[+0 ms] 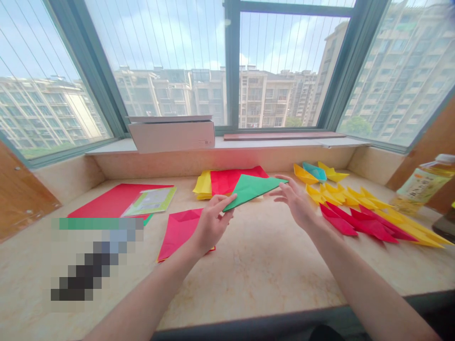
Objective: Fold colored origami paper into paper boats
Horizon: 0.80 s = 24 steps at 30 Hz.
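A green sheet of paper, folded into a triangle [250, 188], is held up above the counter. My left hand [214, 222] pinches its lower left corner between thumb and fingers. At the pointed right end, my right hand [293, 199] has its fingers spread, with the fingertips at or against the tip; a firm grip there does not show. Behind the triangle lie red paper sheets [222, 180] and yellow paper sheets [204, 185]. Partly under my left forearm is a creased red paper [177, 229] with a yellow edge beneath it.
Folded paper boats stand on the right: yellow boats [337, 193], red boats [371, 223] and a blue boat [314, 171]. Beyond them is a drink bottle [423, 184]. On the left lie a large red sheet [106, 201] and a clear packet [151, 201]. A white box [172, 135] sits on the sill.
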{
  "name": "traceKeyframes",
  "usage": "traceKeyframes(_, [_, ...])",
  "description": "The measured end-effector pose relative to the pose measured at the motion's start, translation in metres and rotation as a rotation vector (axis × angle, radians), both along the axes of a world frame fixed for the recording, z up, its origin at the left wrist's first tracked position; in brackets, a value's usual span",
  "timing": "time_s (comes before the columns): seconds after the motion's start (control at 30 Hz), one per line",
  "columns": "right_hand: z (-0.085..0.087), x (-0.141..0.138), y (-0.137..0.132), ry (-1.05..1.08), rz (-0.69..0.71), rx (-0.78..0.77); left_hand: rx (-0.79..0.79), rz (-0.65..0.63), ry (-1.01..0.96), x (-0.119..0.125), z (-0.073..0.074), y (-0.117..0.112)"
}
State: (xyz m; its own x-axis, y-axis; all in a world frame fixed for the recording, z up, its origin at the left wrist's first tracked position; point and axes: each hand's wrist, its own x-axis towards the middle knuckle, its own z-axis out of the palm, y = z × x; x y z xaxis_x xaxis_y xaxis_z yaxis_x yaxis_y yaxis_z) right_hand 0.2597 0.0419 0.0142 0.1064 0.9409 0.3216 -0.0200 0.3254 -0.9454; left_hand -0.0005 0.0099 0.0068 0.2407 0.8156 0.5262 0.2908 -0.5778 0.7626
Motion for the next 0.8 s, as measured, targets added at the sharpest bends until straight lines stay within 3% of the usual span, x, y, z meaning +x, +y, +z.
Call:
traceKeyframes(0.13, [0.001,0.002,0.002,0.095,0.057,-0.083,0.025,-0.033,0.032,0.001,0.003,-0.006])
traceKeyframes(0.23, [0.002,0.003,0.003,0.159,0.033,-0.061,-0.070,-0.102,-0.062,0.004,0.003,-0.009])
traceKeyframes(0.4, [0.003,-0.001,0.000,0.176,0.069,0.015,-0.214,-0.022,-0.249,0.006,-0.003,0.002])
traceKeyframes(0.63, [0.001,-0.008,-0.003,-0.034,0.107,0.119,-0.180,0.018,-0.001,0.001,-0.004,0.008])
traceKeyframes(0.8, [0.002,-0.015,-0.007,-0.101,0.113,0.145,-0.277,-0.032,-0.021,0.004,-0.009,0.008])
